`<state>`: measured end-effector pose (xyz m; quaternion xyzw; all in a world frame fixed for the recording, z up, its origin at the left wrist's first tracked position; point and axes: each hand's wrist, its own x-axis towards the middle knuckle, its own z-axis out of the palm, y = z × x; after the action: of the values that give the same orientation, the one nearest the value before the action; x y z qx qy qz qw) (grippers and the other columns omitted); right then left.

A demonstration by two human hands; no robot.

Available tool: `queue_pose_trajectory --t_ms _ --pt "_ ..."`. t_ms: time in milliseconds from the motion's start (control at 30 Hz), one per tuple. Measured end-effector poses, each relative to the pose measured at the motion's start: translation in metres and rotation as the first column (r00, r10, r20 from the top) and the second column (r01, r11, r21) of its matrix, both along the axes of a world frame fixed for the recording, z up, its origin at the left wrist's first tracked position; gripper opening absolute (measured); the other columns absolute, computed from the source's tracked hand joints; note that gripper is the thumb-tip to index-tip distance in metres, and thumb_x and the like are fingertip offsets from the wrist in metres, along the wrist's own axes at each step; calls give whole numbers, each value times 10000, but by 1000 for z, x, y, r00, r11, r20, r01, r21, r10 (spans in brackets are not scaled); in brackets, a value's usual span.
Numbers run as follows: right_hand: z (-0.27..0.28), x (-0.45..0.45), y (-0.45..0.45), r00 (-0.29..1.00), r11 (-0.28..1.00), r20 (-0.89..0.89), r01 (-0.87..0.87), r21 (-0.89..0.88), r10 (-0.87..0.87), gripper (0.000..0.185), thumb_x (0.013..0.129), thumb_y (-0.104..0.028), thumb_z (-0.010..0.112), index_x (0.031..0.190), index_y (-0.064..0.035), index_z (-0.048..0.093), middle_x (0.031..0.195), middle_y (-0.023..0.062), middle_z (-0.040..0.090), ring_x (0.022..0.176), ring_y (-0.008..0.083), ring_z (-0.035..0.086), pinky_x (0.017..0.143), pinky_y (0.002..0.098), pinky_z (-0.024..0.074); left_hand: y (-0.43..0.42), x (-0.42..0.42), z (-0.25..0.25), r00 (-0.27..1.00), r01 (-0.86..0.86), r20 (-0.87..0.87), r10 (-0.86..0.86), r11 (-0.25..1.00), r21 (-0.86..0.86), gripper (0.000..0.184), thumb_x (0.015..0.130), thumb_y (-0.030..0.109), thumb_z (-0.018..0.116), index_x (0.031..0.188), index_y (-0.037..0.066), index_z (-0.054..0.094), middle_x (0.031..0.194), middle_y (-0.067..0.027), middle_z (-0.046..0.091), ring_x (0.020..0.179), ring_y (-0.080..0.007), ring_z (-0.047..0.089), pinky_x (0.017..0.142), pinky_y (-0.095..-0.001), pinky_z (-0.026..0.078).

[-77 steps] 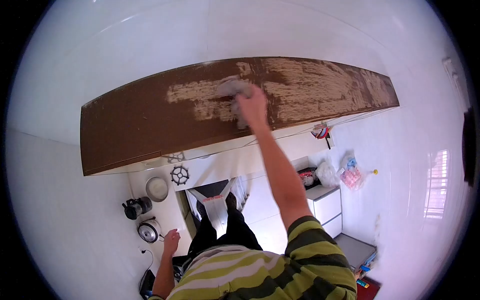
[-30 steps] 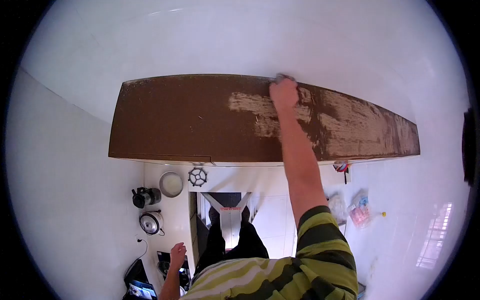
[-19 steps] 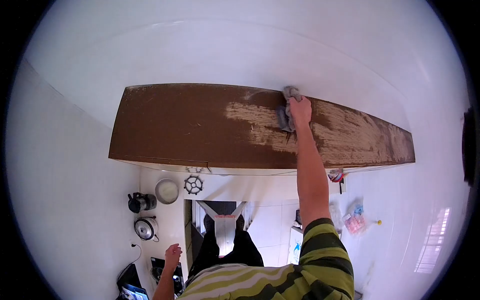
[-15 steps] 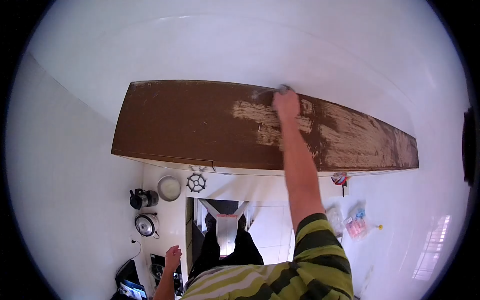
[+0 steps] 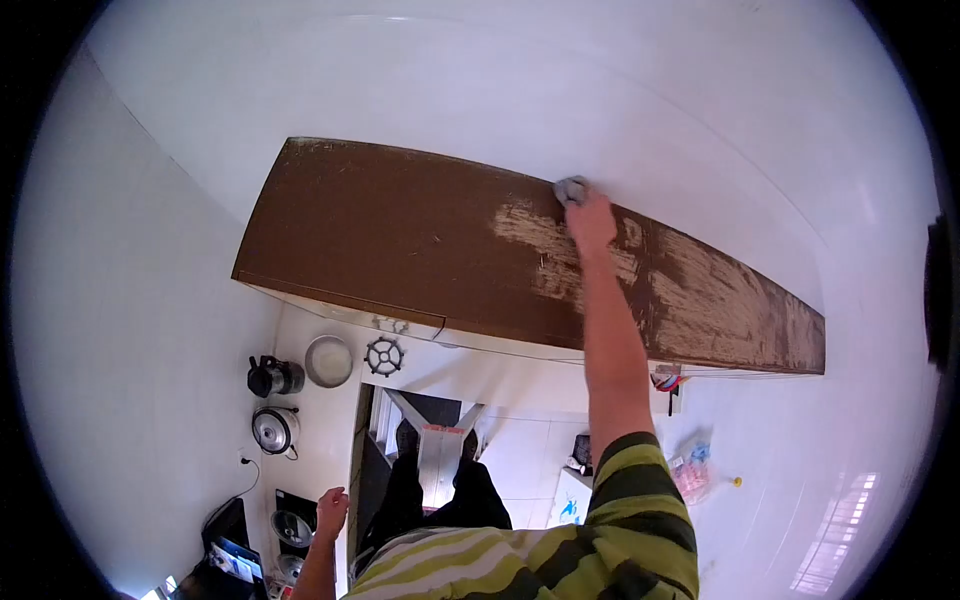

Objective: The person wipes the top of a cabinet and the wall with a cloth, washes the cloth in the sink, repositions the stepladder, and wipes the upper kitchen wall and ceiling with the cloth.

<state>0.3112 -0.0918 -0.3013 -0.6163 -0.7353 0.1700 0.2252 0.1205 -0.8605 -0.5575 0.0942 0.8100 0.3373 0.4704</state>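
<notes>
My right hand (image 5: 592, 220) is closed around a bunched grey cloth (image 5: 571, 190). It presses the cloth on the back edge of a cabinet's brown top (image 5: 390, 230), next to the white wall. Streaky pale patches (image 5: 715, 305) cover much of the right part of this surface, while the left part is a more even brown. Low on the left, away from the cabinet, my left hand (image 5: 332, 510) hangs beside the stove with loosely bent fingers and nothing in it.
I stand on a stepladder (image 5: 441, 465). Below, on the left counter, are a kettle (image 5: 274, 376), a round pan (image 5: 329, 361), a rice cooker (image 5: 275, 430) and a stove (image 5: 292, 528). A black pot-stand ring (image 5: 384, 356) lies near the pan. A plastic bag (image 5: 690, 470) is at right.
My right hand has moved the cloth slightly along the back edge, and more of the cloth shows. The view has turned a little, so the cabinet top appears more tilted.
</notes>
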Motion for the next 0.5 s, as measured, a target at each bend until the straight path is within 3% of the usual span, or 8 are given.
queue_pose_trajectory --t_ms 67,100,233,267,333,367,400,500 --pt "-13 -43 -14 993 998 101 -66 2 66 427 846 -341 636 1233 -158 645 1172 172 637 1088 354 614 906 456 507 -14 5 5 998 58 13 -58 998 -24 327 911 145 605 1209 10 602 910 -73 656 753 -146 642 588 -280 514" --pt "-13 -60 -19 972 991 196 -135 21 128 429 844 -355 673 1227 -163 644 1154 208 628 1083 369 618 904 470 516 -3 6 11 992 121 -20 -123 990 -77 333 889 177 622 1176 11 632 934 -109 685 822 -198 664 706 -322 527" --pt "-8 -72 -21 894 902 -182 -427 -68 410 532 799 -266 672 1285 -64 596 1239 215 620 1101 375 612 959 413 493 35 1 8 974 215 -46 -221 971 -106 340 874 230 633 1148 32 664 969 -155 713 912 -265 690 836 -378 538" --pt "-3 -58 -13 911 917 -341 -321 -237 231 567 774 -234 675 1289 -16 581 1237 202 628 1108 339 618 967 389 481 41 -2 6 974 214 -56 -218 974 -76 323 885 222 622 1141 29 664 974 -158 714 918 -262 691 827 -365 540" --pt "31 -13 -10 952 961 -233 -236 -146 198 585 768 -229 692 1293 -2 574 1199 213 642 1070 304 629 926 392 496 52 -9 4 980 177 -83 -180 983 -37 314 889 210 617 1140 25 661 976 -157 713 916 -259 690 820 -361 543" --pt "11 17 12 899 951 -412 -244 -190 149 586 768 -264 697 1279 3 593 1065 172 683 925 245 644 841 369 503 56 -9 4 983 149 -110 -148 989 -5 306 894 198 613 1139 21 658 978 -156 713 914 -255 690 812 -356 545" --pt "33 28 -3 975 989 -219 2 -149 -35 575 788 -293 686 1285 -19 593 1057 186 692 941 285 662 851 392 513 58 -11 12 983 153 -114 -147 987 47 295 906 180 610 1145 12 650 976 -142 711 887 -227 688 786 -343 548" --pt "5 41 13 983 998 176 58 5 -58 565 821 -331 655 1301 -46 564 1184 232 600 1048 349 629 837 472 526 58 -7 24 994 53 -98 -46 996 69 315 911 176 628 1176 7 633 971 -119 702 852 -191 674 777 -332 546"
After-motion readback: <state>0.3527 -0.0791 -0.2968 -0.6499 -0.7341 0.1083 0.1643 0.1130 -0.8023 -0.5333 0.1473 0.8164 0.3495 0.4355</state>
